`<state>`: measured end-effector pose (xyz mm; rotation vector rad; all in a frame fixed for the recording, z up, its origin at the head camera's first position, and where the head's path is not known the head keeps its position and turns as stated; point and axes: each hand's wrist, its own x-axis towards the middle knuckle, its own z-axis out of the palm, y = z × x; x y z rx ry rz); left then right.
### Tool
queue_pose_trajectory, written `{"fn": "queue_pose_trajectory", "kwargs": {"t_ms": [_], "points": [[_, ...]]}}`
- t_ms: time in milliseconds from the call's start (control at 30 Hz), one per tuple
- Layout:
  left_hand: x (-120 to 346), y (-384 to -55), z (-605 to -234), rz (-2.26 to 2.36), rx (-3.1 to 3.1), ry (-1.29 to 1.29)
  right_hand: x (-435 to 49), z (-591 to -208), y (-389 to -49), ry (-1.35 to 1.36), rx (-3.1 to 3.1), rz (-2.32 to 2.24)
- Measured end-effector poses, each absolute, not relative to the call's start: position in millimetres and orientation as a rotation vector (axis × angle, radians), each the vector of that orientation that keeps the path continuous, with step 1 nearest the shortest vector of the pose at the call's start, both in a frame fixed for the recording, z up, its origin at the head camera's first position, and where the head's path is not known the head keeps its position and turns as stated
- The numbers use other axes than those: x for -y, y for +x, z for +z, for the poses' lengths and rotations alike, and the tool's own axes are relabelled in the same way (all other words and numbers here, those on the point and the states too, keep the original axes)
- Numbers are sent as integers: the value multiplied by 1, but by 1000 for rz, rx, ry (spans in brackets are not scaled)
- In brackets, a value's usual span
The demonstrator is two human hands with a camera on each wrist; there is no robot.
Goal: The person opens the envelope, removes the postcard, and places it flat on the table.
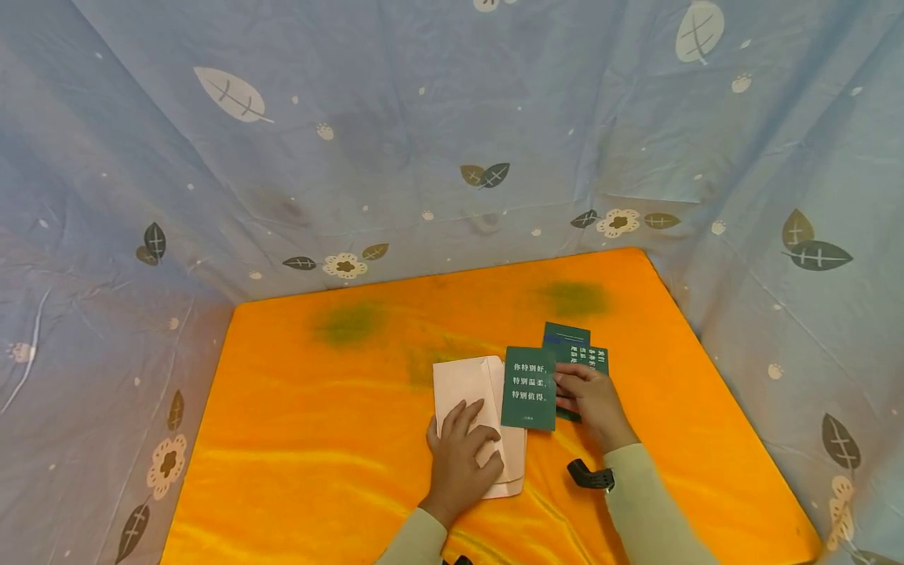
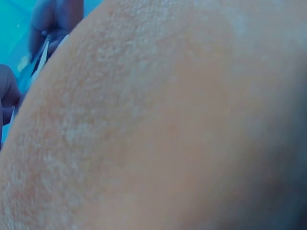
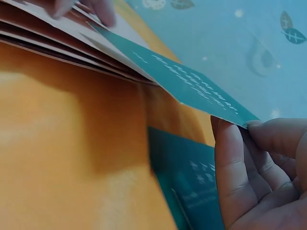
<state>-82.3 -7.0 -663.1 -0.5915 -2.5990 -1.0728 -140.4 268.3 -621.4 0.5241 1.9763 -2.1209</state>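
Note:
A pale pink paper envelope (image 1: 462, 380) lies under my left hand (image 1: 462, 455), with more envelope layers below it. The left fingers curve over its face, thumb and index finger near the flap. In the right wrist view the layered paper edges (image 3: 72, 52) fan apart. My right hand (image 1: 589, 400) pinches a green card (image 1: 528, 388) with white printed characters by its right edge, between thumb and fingers. The card's left side overlaps the envelope's right edge and is tilted above the cloth. Skin fills most of the left wrist view.
More green printed cards (image 1: 567, 333) lie on the yellow cloth (image 1: 318, 424) beneath and behind the right hand. Blue-grey curtains (image 1: 395, 118) with leaf and flower prints stand around the table. A black strap piece (image 1: 589, 475) sits at the right sleeve.

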Motion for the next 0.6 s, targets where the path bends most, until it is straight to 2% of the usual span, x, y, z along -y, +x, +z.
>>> {"fn": "queue_pose_trajectory", "kwargs": {"t_ms": [600], "points": [[8,-82,-663,-1089,2619,-594,-304,-616,-145,727,-2130,-2013]]}}
